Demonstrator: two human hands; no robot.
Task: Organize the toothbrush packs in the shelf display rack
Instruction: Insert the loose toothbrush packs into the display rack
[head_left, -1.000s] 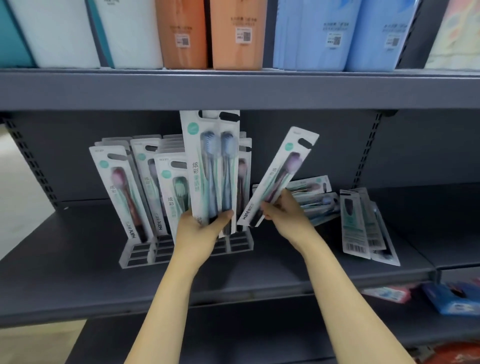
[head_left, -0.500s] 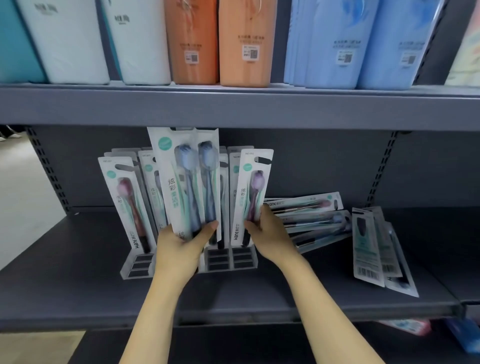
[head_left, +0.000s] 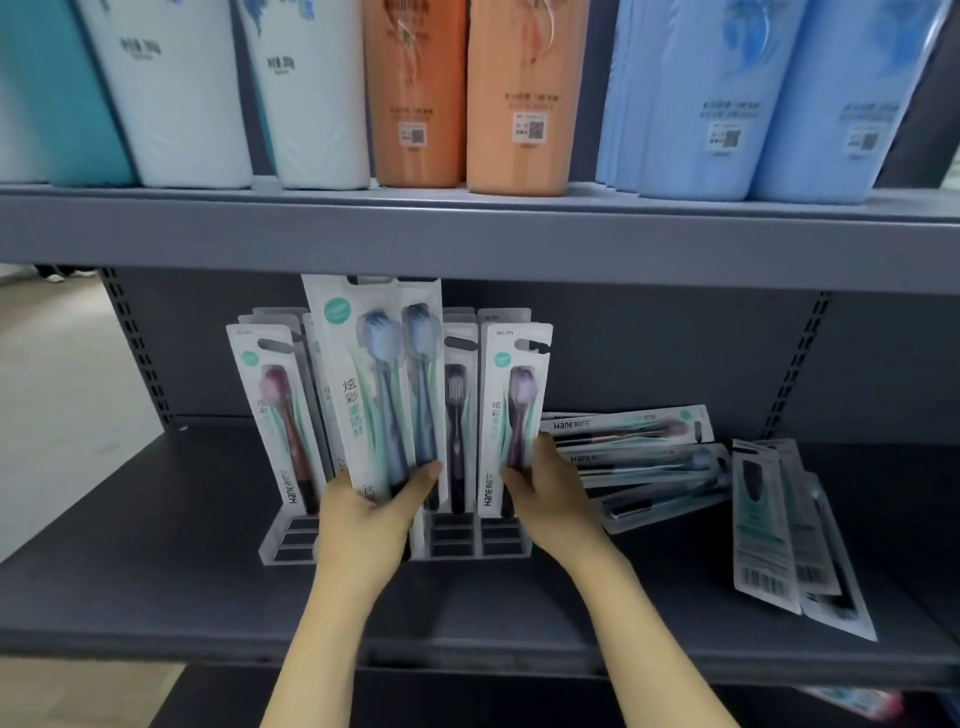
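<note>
In the head view, the left hand (head_left: 363, 525) grips a twin toothbrush pack (head_left: 376, 389) raised above the rack (head_left: 467, 543), probably to clear a slot, while the right hand (head_left: 550, 499) pinches a purple pack (head_left: 511, 415) upright in the right-most slot.

the lower grey shelf (head_left: 156, 545) carries a clear slotted display rack (head_left: 457, 540) near its middle, with toothbrush packs standing upright in its slots. just right of the rack, a loose pile of packs (head_left: 644, 457) lies flat on the shelf board, stacked one on another. further right, well apart from the rack, 3 or so packs (head_left: 769, 525) lean together, backs outward – barcodes showing. the upper grey shelf (head_left: 467, 234) bears tall wrapped packages standing side by side – white (head_left: 176, 93), orange (head_left: 415, 88) and blue (head_left: 727, 88).
</note>
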